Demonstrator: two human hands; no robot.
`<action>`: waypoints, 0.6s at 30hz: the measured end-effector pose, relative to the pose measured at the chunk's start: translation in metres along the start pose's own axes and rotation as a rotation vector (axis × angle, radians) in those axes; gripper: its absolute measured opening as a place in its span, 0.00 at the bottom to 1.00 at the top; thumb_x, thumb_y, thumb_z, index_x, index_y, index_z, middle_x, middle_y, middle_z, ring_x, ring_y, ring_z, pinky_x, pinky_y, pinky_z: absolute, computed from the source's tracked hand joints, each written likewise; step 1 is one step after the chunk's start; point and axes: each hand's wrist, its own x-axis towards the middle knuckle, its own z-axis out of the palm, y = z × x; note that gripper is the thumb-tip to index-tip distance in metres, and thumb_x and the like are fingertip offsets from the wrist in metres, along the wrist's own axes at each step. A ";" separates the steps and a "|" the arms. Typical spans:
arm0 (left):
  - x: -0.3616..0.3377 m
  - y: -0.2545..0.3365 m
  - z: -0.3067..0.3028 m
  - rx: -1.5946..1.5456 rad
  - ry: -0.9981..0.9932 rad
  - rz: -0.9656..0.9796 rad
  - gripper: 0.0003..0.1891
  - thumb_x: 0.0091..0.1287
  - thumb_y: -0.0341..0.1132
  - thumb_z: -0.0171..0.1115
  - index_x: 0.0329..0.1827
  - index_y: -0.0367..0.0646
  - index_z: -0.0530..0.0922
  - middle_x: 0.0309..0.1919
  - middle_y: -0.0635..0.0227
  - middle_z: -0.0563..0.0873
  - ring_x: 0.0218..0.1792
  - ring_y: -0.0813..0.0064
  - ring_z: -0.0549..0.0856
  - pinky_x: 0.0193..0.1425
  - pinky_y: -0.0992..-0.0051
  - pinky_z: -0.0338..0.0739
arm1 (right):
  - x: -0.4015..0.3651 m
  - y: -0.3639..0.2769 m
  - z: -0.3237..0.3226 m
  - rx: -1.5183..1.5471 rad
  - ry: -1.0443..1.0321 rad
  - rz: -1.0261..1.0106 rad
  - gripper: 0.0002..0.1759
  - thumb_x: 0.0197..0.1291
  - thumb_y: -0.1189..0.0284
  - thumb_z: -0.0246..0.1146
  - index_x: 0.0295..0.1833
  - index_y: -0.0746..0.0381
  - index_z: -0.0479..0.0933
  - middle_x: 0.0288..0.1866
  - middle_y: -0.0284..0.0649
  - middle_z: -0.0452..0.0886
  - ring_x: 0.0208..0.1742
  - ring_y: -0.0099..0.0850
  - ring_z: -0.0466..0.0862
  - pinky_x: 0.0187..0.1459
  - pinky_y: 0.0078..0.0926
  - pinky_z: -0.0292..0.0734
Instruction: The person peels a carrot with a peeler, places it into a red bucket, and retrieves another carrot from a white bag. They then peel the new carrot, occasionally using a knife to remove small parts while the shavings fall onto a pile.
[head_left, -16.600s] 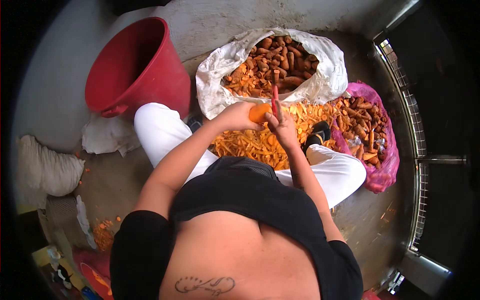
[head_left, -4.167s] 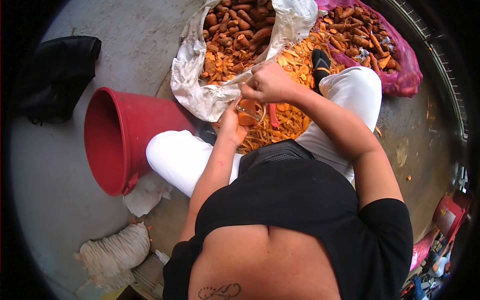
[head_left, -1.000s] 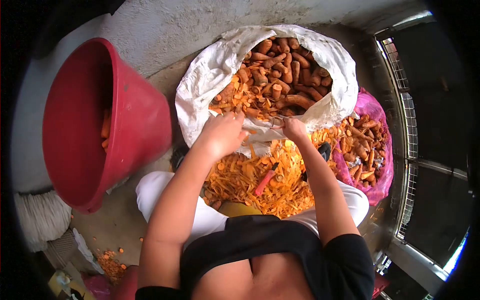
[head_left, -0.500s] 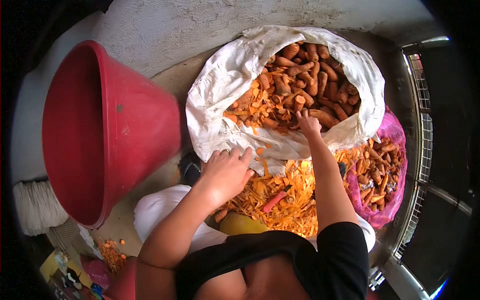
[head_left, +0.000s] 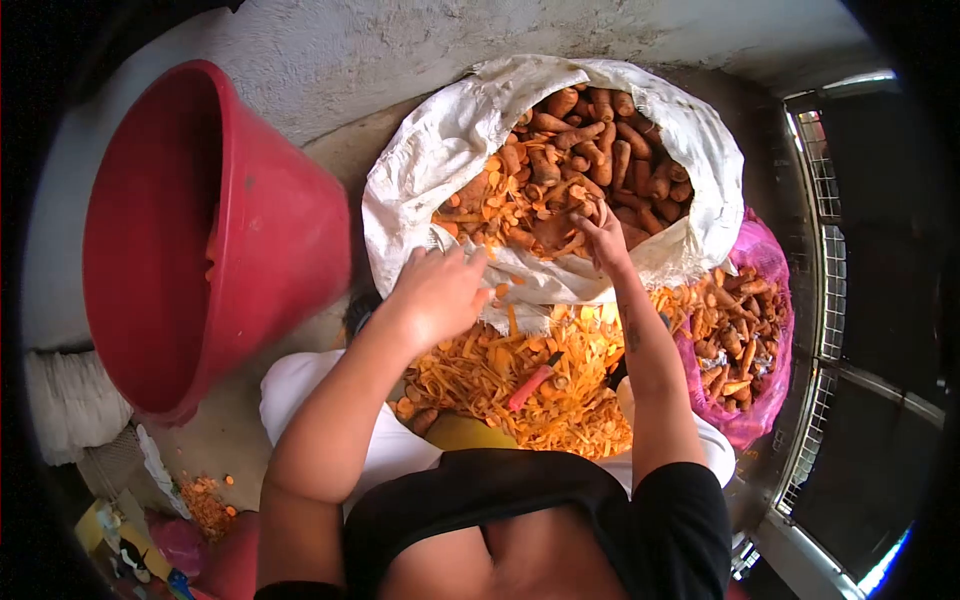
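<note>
A white woven sack [head_left: 410, 185] stands with its mouth rolled back, full of unpeeled carrots [head_left: 640, 150] on the right and carrot slices and peelings [head_left: 500, 195] on the left. My right hand [head_left: 603, 240] reaches into it, fingers curled round a carrot [head_left: 583, 212] near the middle. My left hand [head_left: 437, 290] hovers at the sack's near rim, thumb apart from the bent fingers, with nothing seen in it. Below the sack, a red-handled knife [head_left: 530, 386] lies on a heap of carrot peelings [head_left: 575, 420] between my legs.
A big red tub [head_left: 285, 220] lies tipped to the left, its mouth facing away from the sack. On the right, a pink mesh sack [head_left: 765, 400] of carrots stands beside a dark metal gate [head_left: 880, 250]. A rough wall [head_left: 400, 45] runs behind. More scraps [head_left: 208, 508] lie lower left.
My right hand has closed round a carrot in the sack. The left hand has moved up to the sack's rim, its fingers more bent. An orange piece now shows inside the tub's mouth.
</note>
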 end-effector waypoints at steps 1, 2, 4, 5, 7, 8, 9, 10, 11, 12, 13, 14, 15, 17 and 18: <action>0.001 0.002 -0.009 -0.006 -0.042 -0.038 0.29 0.71 0.49 0.49 0.68 0.37 0.64 0.55 0.46 0.78 0.57 0.51 0.77 0.64 0.57 0.67 | -0.016 -0.025 0.003 0.215 -0.071 0.197 0.21 0.56 0.67 0.69 0.51 0.62 0.72 0.21 0.28 0.73 0.14 0.17 0.70 0.15 0.17 0.62; 0.002 0.002 -0.014 -0.093 -0.016 -0.066 0.30 0.71 0.51 0.49 0.68 0.37 0.63 0.57 0.45 0.76 0.58 0.51 0.76 0.65 0.57 0.66 | -0.028 -0.032 0.011 0.366 -0.099 0.175 0.23 0.56 0.67 0.69 0.55 0.61 0.70 0.21 0.26 0.71 0.11 0.14 0.63 0.12 0.15 0.54; 0.007 0.005 -0.019 -0.273 0.037 -0.114 0.33 0.72 0.54 0.47 0.70 0.36 0.62 0.61 0.43 0.73 0.62 0.50 0.73 0.66 0.57 0.66 | -0.061 -0.077 0.032 0.501 -0.149 0.104 0.24 0.57 0.67 0.67 0.56 0.61 0.68 0.20 0.26 0.70 0.11 0.15 0.63 0.12 0.15 0.55; 0.008 0.001 -0.018 -0.485 0.120 -0.051 0.40 0.70 0.60 0.49 0.72 0.35 0.57 0.65 0.43 0.71 0.64 0.51 0.73 0.66 0.58 0.66 | -0.075 -0.097 0.043 0.567 -0.192 0.045 0.27 0.57 0.67 0.66 0.60 0.63 0.66 0.21 0.27 0.70 0.11 0.16 0.63 0.12 0.14 0.57; 0.007 0.002 -0.005 -0.812 0.151 0.102 0.43 0.67 0.61 0.53 0.73 0.35 0.55 0.64 0.44 0.71 0.62 0.52 0.75 0.65 0.60 0.68 | -0.101 -0.121 0.052 0.651 -0.256 -0.036 0.29 0.55 0.68 0.67 0.61 0.64 0.65 0.23 0.29 0.72 0.11 0.16 0.64 0.11 0.14 0.57; 0.006 0.004 0.000 -0.976 0.159 0.183 0.44 0.66 0.61 0.55 0.74 0.35 0.55 0.64 0.45 0.72 0.61 0.53 0.77 0.64 0.62 0.69 | -0.113 -0.135 0.057 0.670 -0.278 -0.078 0.29 0.55 0.68 0.67 0.60 0.64 0.65 0.23 0.29 0.72 0.10 0.17 0.64 0.10 0.14 0.57; -0.001 0.011 -0.003 -1.070 0.039 0.272 0.48 0.62 0.62 0.60 0.74 0.37 0.53 0.63 0.50 0.74 0.60 0.59 0.76 0.65 0.65 0.68 | -0.127 -0.150 0.065 0.709 -0.258 -0.096 0.27 0.56 0.70 0.67 0.59 0.63 0.66 0.20 0.29 0.71 0.09 0.17 0.64 0.09 0.15 0.56; -0.008 0.018 -0.004 -1.085 -0.057 0.331 0.48 0.62 0.62 0.60 0.74 0.37 0.54 0.61 0.51 0.74 0.59 0.61 0.77 0.64 0.67 0.69 | -0.138 -0.158 0.066 0.651 -0.235 -0.109 0.26 0.57 0.70 0.67 0.59 0.63 0.66 0.19 0.29 0.70 0.09 0.17 0.63 0.09 0.15 0.56; -0.014 0.028 -0.004 -1.095 -0.159 0.389 0.47 0.62 0.63 0.59 0.74 0.37 0.54 0.59 0.53 0.75 0.58 0.64 0.77 0.63 0.69 0.70 | -0.147 -0.162 0.067 0.598 -0.208 -0.121 0.26 0.57 0.70 0.67 0.59 0.63 0.66 0.18 0.29 0.70 0.08 0.18 0.63 0.09 0.15 0.56; -0.020 0.034 -0.002 -1.100 -0.172 0.418 0.47 0.63 0.64 0.57 0.73 0.37 0.55 0.56 0.55 0.76 0.55 0.68 0.78 0.59 0.71 0.73 | -0.153 -0.164 0.067 0.544 -0.180 -0.135 0.26 0.57 0.70 0.67 0.59 0.63 0.66 0.17 0.29 0.70 0.08 0.18 0.63 0.09 0.15 0.56; -0.026 0.040 0.001 -1.104 -0.185 0.446 0.46 0.63 0.65 0.55 0.73 0.36 0.57 0.53 0.58 0.77 0.51 0.72 0.79 0.55 0.74 0.76 | -0.160 -0.162 0.062 0.509 -0.172 -0.125 0.25 0.58 0.70 0.67 0.58 0.63 0.66 0.16 0.29 0.69 0.07 0.18 0.62 0.09 0.15 0.56; -0.024 0.041 0.009 -1.109 -0.145 0.442 0.45 0.64 0.65 0.54 0.72 0.36 0.58 0.53 0.58 0.78 0.50 0.72 0.80 0.53 0.74 0.77 | -0.166 -0.157 0.060 0.513 -0.172 -0.123 0.26 0.57 0.69 0.68 0.58 0.63 0.67 0.19 0.29 0.72 0.08 0.17 0.62 0.10 0.14 0.56; -0.022 0.045 0.010 -1.115 -0.099 0.438 0.44 0.65 0.65 0.53 0.71 0.36 0.59 0.53 0.58 0.78 0.48 0.72 0.81 0.51 0.75 0.78 | -0.174 -0.158 0.062 0.572 -0.182 -0.122 0.26 0.58 0.68 0.68 0.59 0.63 0.67 0.22 0.29 0.74 0.08 0.17 0.62 0.10 0.14 0.56; -0.025 0.043 0.015 -1.373 -0.307 0.388 0.41 0.67 0.65 0.50 0.69 0.36 0.64 0.56 0.57 0.78 0.49 0.71 0.82 0.51 0.74 0.79 | -0.186 -0.152 0.063 0.646 -0.200 -0.103 0.28 0.58 0.68 0.68 0.60 0.62 0.66 0.27 0.29 0.76 0.09 0.16 0.62 0.11 0.14 0.55; -0.038 0.051 0.012 -1.537 -0.303 0.300 0.37 0.68 0.63 0.49 0.66 0.37 0.67 0.54 0.59 0.79 0.48 0.73 0.82 0.47 0.73 0.81 | -0.188 -0.143 0.062 0.666 -0.203 -0.080 0.28 0.58 0.68 0.68 0.61 0.62 0.66 0.30 0.30 0.77 0.09 0.16 0.62 0.11 0.15 0.54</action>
